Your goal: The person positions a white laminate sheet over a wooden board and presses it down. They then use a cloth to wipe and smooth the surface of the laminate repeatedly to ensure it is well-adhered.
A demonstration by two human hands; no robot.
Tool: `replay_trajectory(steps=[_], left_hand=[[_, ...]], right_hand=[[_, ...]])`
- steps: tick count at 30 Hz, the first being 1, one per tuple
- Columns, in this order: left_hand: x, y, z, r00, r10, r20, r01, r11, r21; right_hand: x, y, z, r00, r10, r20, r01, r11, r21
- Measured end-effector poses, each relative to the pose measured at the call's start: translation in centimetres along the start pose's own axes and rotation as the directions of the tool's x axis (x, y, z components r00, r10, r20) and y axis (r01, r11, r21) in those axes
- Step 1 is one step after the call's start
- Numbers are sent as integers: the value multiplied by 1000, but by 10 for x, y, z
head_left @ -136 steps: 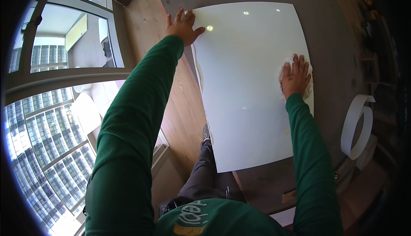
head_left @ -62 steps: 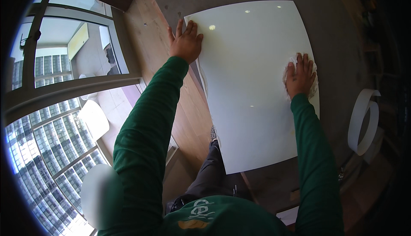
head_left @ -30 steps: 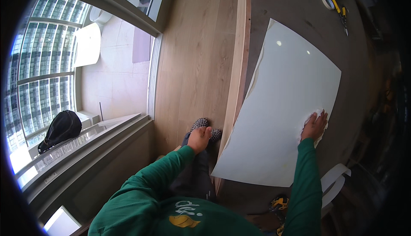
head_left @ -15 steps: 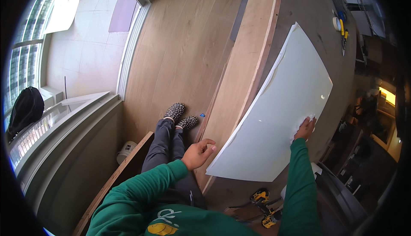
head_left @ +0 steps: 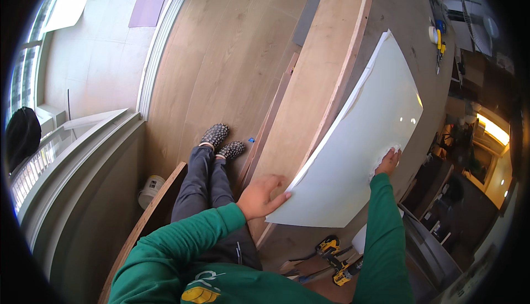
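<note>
A glossy white panel [head_left: 348,155] lies slanted across the worktop, a thin raised strip or film along its left edge. Pressed on the panel's right side is a crumpled white cloth or paper wipe [head_left: 376,166], with my right hand [head_left: 388,161] closed over it, fingers bent. At the panel's near left corner is my left hand [head_left: 260,198], palm down. Its thumb reaches to the panel's edge while the slightly blurred fingers stay apart from it, holding nothing I can see.
Two yellow-and-black power drills [head_left: 345,271] lie near my right forearm. Yellow-handled cutters [head_left: 440,44] and a tape roll [head_left: 432,35] sit at the far right. A long wooden board [head_left: 314,78] runs left of the panel. A white bucket [head_left: 150,189] stands on the floor left of my legs.
My left hand has moved right and opened from a loose curl, reaching the panel's edge. My right hand has shifted slightly nearer on the panel with the wipe. The whole view has turned a little.
</note>
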State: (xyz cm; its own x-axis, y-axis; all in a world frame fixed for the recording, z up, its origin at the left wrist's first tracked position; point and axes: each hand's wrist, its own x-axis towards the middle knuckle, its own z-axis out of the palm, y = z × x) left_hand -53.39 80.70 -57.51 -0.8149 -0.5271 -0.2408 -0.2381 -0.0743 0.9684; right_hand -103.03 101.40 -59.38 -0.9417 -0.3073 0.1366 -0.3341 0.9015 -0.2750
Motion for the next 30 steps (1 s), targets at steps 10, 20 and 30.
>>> replay_trajectory(steps=[10,20,30], left_hand=[[282,80,-6,896,442,-46,-235,559,796],[321,110,3,964,232,133,-197,279,940],[327,136,-2,964,110,242,-257,161,953]], right_hand=[[-12,-40,-4,999,-38,-11,35,982,-188],[-22,-36,-9,999,41,22,-33,959,-281],[-22,-50,-15,994,108,37,-94,957,-275]])
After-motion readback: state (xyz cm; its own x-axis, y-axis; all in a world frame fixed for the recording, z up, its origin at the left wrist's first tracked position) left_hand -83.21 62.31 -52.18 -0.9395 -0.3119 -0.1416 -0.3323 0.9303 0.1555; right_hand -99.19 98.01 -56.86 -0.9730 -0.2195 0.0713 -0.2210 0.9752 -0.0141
